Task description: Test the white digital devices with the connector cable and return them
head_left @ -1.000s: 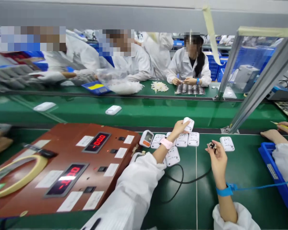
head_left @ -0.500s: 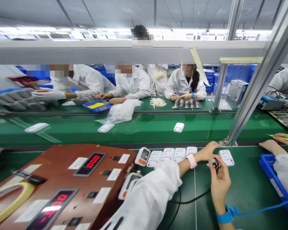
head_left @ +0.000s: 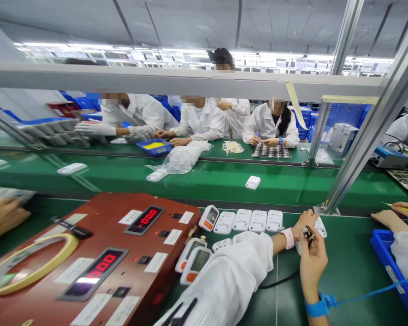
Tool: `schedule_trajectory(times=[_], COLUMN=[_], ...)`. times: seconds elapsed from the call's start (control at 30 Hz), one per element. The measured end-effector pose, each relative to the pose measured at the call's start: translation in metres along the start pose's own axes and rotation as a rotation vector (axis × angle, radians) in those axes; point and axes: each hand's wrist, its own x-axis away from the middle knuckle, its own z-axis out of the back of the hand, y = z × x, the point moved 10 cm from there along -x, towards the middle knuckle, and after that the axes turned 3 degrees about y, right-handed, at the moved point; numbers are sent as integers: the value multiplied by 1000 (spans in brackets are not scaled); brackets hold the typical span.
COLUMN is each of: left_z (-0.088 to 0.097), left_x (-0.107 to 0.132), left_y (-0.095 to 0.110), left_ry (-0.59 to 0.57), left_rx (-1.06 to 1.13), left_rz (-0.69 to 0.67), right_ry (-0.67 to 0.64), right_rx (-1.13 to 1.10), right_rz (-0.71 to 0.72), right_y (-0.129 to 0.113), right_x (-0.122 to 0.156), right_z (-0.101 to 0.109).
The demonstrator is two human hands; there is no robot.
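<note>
My right hand point(head_left: 313, 260), with a blue strap round its wrist, pinches a small dark part with shiny metal bits point(head_left: 308, 233) between thumb and fingers. Just behind it reaches my left hand point(head_left: 303, 222), in a white sleeve with a pink band at the wrist. Its fingers are partly hidden by the right hand, so their grip does not show. Beside them lies a white plastic casing point(head_left: 321, 227), largely covered by the hands. A row of white casings point(head_left: 242, 220) sits left of my left wrist. A black cable point(head_left: 279, 281) runs below the hands.
A red-brown test box point(head_left: 105, 244) with red digit displays stands at left, tape roll point(head_left: 70, 246) on top. White devices with screens point(head_left: 196, 265) lean beside it. A metal post point(head_left: 363, 117) rises behind. At right, a co-worker's hand point(head_left: 391, 219) is near a blue tray point(head_left: 382, 253).
The view has shifted, so the test box appears farther right. My left hand has moved over the nearby white casing, behind my right hand. The right hand keeps the small part. A hand appears at far left.
</note>
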Motion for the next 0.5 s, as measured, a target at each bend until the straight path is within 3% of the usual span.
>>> schedule_trajectory(times=[0.23, 0.5], left_z=[64, 133], left_x=[27, 84], left_y=[-8, 25], left_ry=[225, 336], left_rx=[602, 1252], left_rz=[184, 180], right_ry=[-32, -170], right_rx=[-33, 25], right_rz=[-90, -148], right_y=[15, 23], right_x=[2, 8], right_z=[0, -15])
